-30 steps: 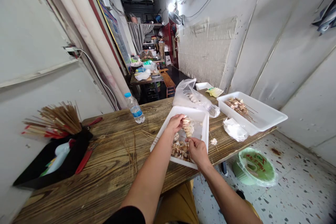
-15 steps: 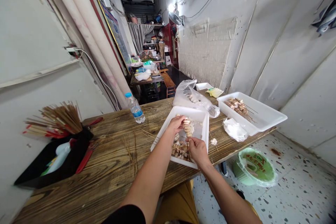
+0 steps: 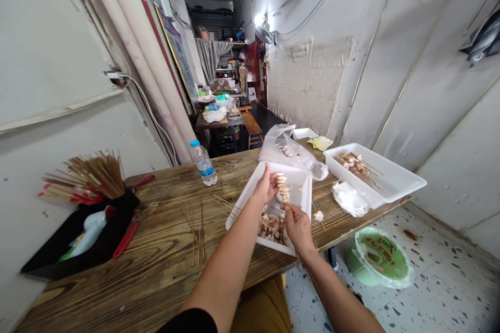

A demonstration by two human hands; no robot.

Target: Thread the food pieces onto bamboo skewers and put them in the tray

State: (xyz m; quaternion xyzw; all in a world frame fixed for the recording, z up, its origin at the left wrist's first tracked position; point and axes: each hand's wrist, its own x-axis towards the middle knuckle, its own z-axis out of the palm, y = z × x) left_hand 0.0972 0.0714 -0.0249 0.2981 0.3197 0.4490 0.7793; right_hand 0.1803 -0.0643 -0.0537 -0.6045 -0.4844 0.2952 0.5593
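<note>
Over the near white tray (image 3: 250,193), at the front edge of the wooden surface (image 3: 167,242), the left hand (image 3: 266,187) closes its grip on the upper end of a part-loaded skewer (image 3: 282,190), with the fingers against the pale pieces threaded there. The right hand (image 3: 297,223) pinches the lower end of the same stick, its grip likewise closed. The skewer is held just above the tray, running roughly along its length. Beneath the hands, a heap of loose pieces (image 3: 271,226) fills the near end of the tray, while the far end is mostly bare. To the right, a second white tray (image 3: 394,179) holds a small pile of finished skewers (image 3: 353,162), and much of its floor is uncovered. A clear plastic bag (image 3: 289,148) with more pieces lies just behind the near tray. At far left, a thick bundle of unused sticks (image 3: 89,179) fans out of a black holder (image 3: 78,234), and a few stray sticks (image 3: 199,218) lie on the surface between. Judged from these quantities, the work is at an early-to-middle stage: a few skewers are complete and one is in hand, while loose pieces and many sticks remain unused.
</note>
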